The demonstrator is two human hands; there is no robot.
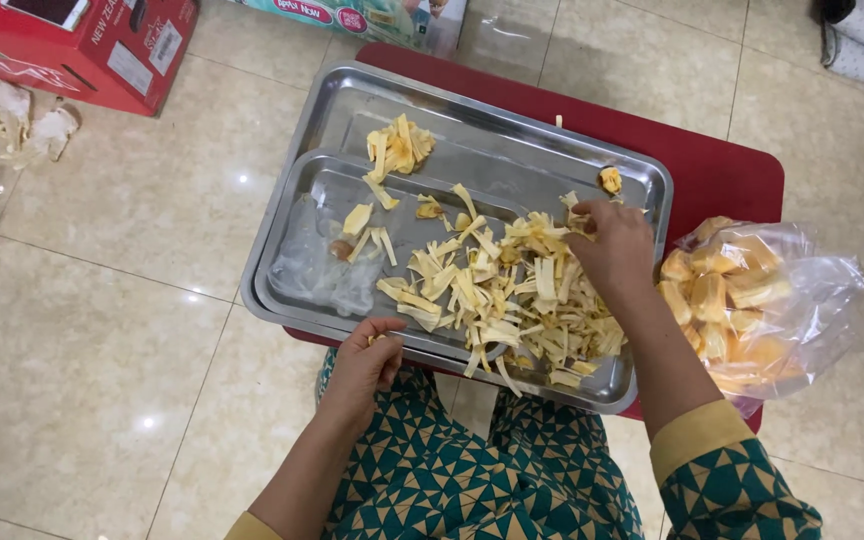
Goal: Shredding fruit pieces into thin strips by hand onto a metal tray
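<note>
Right hand (614, 245) reaching into heap of pale fruit strips (512, 300) on steel tray (302, 180), fingers curled, grasp unclear. Left hand (364, 360) resting at tray's near edge, loosely closed, pinching small scrap, perhaps steadying tray.

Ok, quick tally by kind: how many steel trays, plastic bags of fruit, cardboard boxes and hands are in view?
Steel trays: 2, large tray and small tray
Plastic bags of fruit: 1, bag
Cardboard boxes: 2, red box and pale box
Hands: 2, left hand and right hand
Total: 7
</note>
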